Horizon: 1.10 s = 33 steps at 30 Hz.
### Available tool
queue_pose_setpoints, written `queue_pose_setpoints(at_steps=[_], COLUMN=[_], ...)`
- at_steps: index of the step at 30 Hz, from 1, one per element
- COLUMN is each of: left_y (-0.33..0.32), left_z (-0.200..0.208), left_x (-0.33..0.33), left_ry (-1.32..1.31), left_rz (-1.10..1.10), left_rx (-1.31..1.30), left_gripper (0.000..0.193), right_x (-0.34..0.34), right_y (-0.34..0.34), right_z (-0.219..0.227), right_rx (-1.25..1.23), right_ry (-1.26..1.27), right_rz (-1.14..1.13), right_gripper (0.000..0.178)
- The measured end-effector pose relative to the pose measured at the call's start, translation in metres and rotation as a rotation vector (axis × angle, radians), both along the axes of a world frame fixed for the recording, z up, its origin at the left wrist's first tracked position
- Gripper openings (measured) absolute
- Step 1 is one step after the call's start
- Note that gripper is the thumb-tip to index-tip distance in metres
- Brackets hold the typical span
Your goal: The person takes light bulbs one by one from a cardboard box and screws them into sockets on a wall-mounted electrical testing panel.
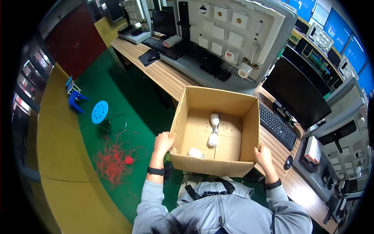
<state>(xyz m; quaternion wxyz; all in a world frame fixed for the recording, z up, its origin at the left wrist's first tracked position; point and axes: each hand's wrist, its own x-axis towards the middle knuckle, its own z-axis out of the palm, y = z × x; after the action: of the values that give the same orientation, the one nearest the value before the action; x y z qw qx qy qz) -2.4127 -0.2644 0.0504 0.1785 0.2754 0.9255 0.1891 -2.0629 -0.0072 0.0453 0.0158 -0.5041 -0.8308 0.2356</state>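
Note:
I hold an open cardboard box (237,167) between my two hands, in front of my body. My left hand (164,142) is closed on its left near edge. On the opposite side, my right hand (263,155) grips the right near corner. Three white light bulbs lie on the box floor: an upper bulb (214,118) and a middle bulb (212,139) end to end, their metal bases toward each other, and a third bulb (194,152) by the near wall. The box's far side overlaps the desk edge in view; whether it rests there I cannot tell.
The wooden desk (171,78) carries a panel board (230,35) with switches and sockets, a monitor (298,91), a keyboard (277,126) and a mouse (288,162). On the green floor to the left are a blue stool (100,112) and tangled red wire (113,162).

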Motion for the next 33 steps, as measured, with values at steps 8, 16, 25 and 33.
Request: queue_pose_setpoints(at_steps=[8, 16, 25, 33], left_y=[-0.02, -0.021, 0.013, 0.027], left_z=[-0.038, -0.033, -0.039, -0.042], left_x=[-0.13, -0.214, -0.281, -0.306], left_ry=[-0.546, -0.153, -0.04, -0.144], left_rz=[0.07, -0.222, -0.198, -0.224], left_rx=[0.806, 0.66, 0.637, 0.622], left_gripper=[0.06, 0.086, 0.059, 0.061], right_x=[-0.124, -0.218, -0.245, -0.265], right_y=[-0.02, -0.027, -0.015, 0.013], right_z=[-0.018, -0.009, -0.001, 0.006], right_rx=[-0.013, -0.073, -0.247, -0.278], right_ry=[0.073, 0.121, 0.136, 0.025], right_rz=[-0.07, -0.036, 0.059, 0.071], right_gripper=[0.041, 0.048, 0.054, 0.053])
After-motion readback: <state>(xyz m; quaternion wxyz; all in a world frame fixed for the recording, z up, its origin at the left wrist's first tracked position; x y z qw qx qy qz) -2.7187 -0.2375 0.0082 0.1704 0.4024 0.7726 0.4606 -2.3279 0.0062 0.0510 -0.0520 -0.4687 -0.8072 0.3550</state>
